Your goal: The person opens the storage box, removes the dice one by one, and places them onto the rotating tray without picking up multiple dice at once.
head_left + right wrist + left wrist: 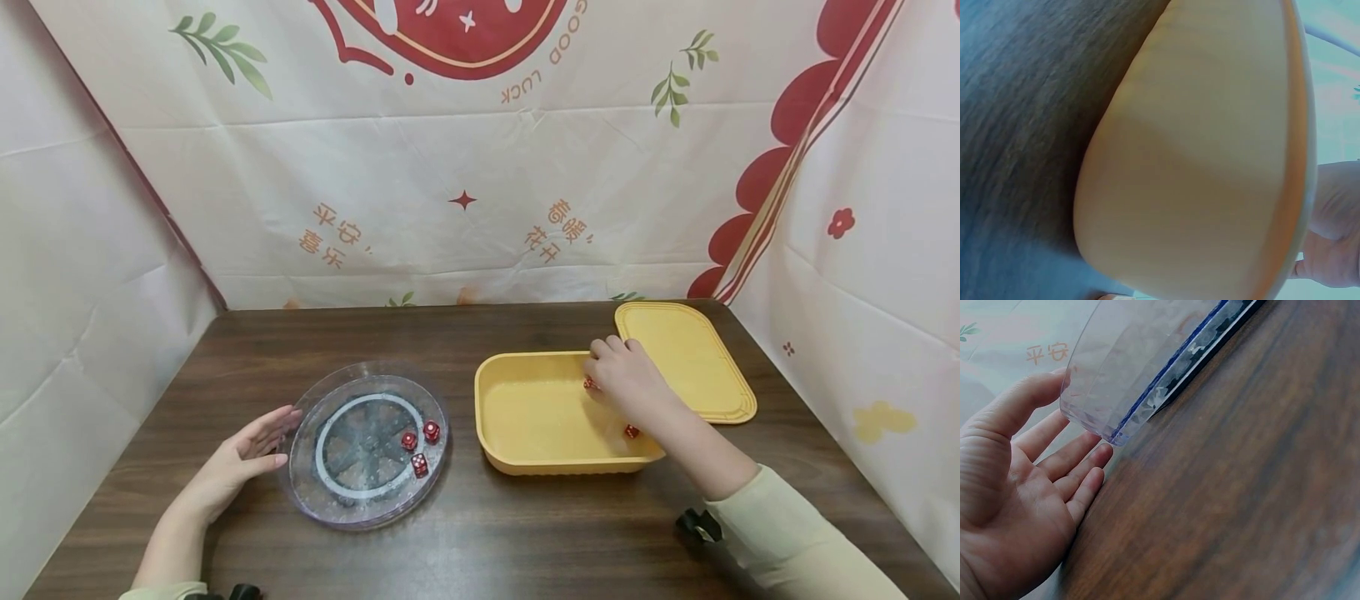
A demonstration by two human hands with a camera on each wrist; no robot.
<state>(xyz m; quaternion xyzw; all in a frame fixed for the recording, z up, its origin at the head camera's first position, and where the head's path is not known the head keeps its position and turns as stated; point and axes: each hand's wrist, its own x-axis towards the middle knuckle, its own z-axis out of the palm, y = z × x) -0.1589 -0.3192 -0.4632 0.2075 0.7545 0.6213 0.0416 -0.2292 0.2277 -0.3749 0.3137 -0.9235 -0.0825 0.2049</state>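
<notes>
A round clear plastic tray (369, 517) with a dark patterned base holds three red dice, one of them a die (420, 465) with white pips. The extended fingers of my left hand (243, 454) rest against its left edge. In the left wrist view, my left hand (1029, 481) has its fingertips along the tray's clear wall (1104, 369). My right hand (626, 379) reaches into a yellow box (525, 417) and pinches a red die (590, 383) at its fingertips. Another red die (632, 432) lies in the box near the wrist.
A yellow lid (690, 358) lies flat behind and right of the box. Under everything is a dark wooden table (480, 533). A white printed cloth (450, 150) hangs at the back and both sides. The box wall (1197, 156) fills much of the right wrist view.
</notes>
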